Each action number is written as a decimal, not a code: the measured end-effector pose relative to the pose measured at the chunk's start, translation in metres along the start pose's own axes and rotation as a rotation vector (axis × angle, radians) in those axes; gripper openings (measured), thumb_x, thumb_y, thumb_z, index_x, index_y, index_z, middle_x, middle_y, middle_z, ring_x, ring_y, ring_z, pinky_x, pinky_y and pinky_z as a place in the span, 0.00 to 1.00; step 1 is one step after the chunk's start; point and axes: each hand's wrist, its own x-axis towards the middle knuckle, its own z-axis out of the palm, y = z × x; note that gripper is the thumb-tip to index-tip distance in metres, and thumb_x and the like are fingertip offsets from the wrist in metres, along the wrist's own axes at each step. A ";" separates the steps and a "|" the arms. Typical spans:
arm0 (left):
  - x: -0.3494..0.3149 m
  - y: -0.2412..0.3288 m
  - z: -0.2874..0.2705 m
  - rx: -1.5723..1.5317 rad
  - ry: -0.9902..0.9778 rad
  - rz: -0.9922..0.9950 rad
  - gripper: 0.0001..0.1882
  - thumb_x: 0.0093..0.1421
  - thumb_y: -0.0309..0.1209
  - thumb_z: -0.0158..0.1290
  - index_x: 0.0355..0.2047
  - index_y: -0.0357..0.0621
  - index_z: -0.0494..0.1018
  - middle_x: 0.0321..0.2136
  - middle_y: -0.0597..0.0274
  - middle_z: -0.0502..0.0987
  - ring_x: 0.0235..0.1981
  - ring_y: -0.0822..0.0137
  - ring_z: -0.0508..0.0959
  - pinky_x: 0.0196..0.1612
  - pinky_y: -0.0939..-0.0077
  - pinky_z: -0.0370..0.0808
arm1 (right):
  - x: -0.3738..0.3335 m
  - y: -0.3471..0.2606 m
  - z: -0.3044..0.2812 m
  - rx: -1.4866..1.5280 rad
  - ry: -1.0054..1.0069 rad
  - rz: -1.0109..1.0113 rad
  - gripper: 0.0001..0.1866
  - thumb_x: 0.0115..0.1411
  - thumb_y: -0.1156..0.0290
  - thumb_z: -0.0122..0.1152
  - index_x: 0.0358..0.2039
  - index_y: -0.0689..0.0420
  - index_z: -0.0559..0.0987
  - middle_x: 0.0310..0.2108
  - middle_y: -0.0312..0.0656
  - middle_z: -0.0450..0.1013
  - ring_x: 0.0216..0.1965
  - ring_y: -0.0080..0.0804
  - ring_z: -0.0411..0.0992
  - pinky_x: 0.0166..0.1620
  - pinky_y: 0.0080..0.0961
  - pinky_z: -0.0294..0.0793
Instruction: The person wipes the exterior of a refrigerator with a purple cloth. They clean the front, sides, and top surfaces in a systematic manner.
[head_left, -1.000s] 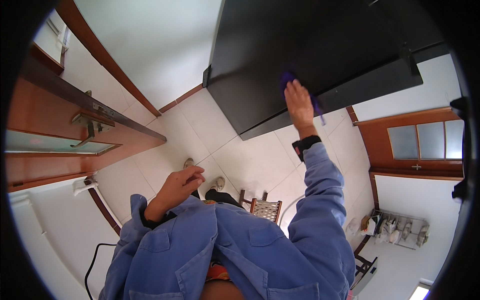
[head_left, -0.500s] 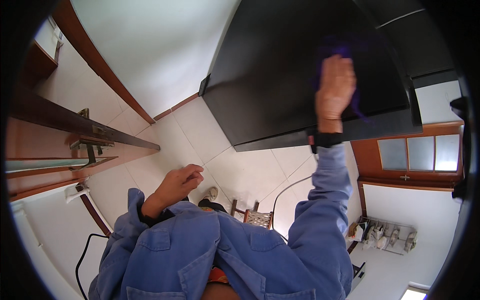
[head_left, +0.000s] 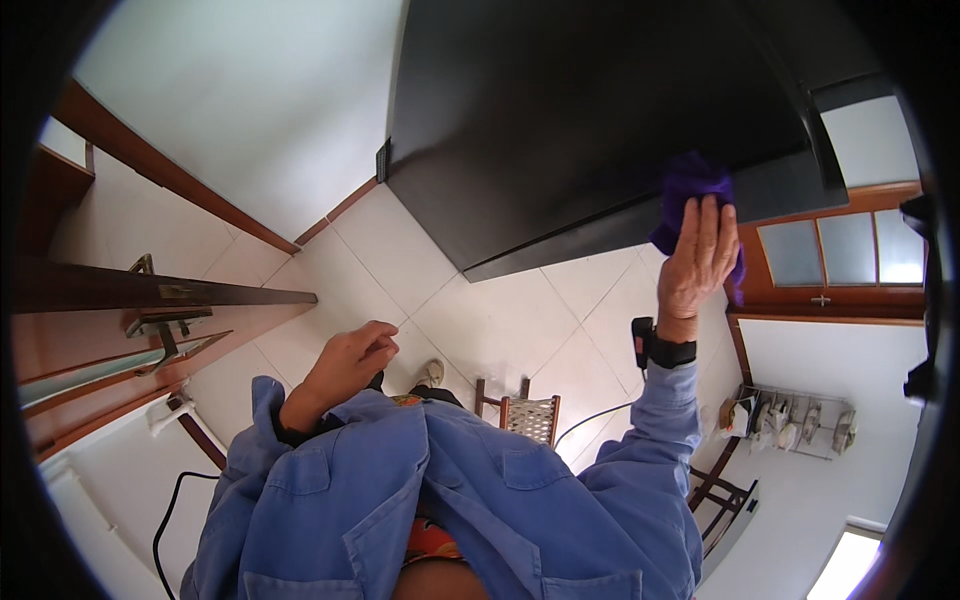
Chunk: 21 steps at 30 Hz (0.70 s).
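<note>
A: Pale tiled floor [head_left: 380, 270] underfoot. And closest in?

B: Blue jacket [head_left: 320, 505], then the left hand [head_left: 350, 362] just beyond: fingers loosely bent, nothing visible in the grasp. Near that, a low stool [head_left: 530, 418] with a woven seat.

A: Further out?

B: Right hand [head_left: 698, 258], at full stretch, holding a purple cloth [head_left: 690, 180] beneath nearly straight fingers.

A: Cloth where, exactly?

B: Over the lower lip [head_left: 600, 232] of a large black panel [head_left: 560, 110], toward the right, one end trailing below the lip.

A: Step in hand?

B: Wiping, judging by those flattened fingers.

A: And for the next move?

B: Probably even pressure along the lip, loose end kept gathered. Contact under the cloth: hidden, impossible to tell.

A: Beyond?

B: Brown door [head_left: 780, 290] with glass panes; wire rack [head_left: 800, 425] by a white wall [head_left: 850, 365].
</note>
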 end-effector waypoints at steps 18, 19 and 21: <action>-0.012 0.010 0.030 0.034 0.020 -0.046 0.17 0.65 0.26 0.54 0.54 0.37 0.73 0.39 0.55 0.83 0.40 0.66 0.83 0.46 0.74 0.78 | -0.008 0.004 0.013 -0.085 -0.005 -0.262 0.21 0.62 0.78 0.56 0.56 0.57 0.80 0.60 0.41 0.73 0.66 0.45 0.66 0.63 0.42 0.65; -0.012 0.009 0.030 0.035 0.018 -0.054 0.17 0.65 0.27 0.54 0.54 0.38 0.73 0.39 0.54 0.83 0.39 0.64 0.83 0.44 0.73 0.78 | -0.020 -0.009 0.024 0.020 -0.003 -0.289 0.20 0.62 0.77 0.55 0.55 0.57 0.80 0.60 0.42 0.73 0.66 0.45 0.66 0.63 0.43 0.65; -0.012 0.007 0.031 -0.003 0.016 -0.059 0.18 0.65 0.30 0.55 0.53 0.38 0.73 0.39 0.51 0.82 0.38 0.60 0.83 0.42 0.70 0.79 | -0.046 -0.039 0.040 0.226 -0.111 -0.351 0.18 0.66 0.78 0.56 0.56 0.55 0.80 0.59 0.43 0.75 0.67 0.46 0.65 0.67 0.44 0.62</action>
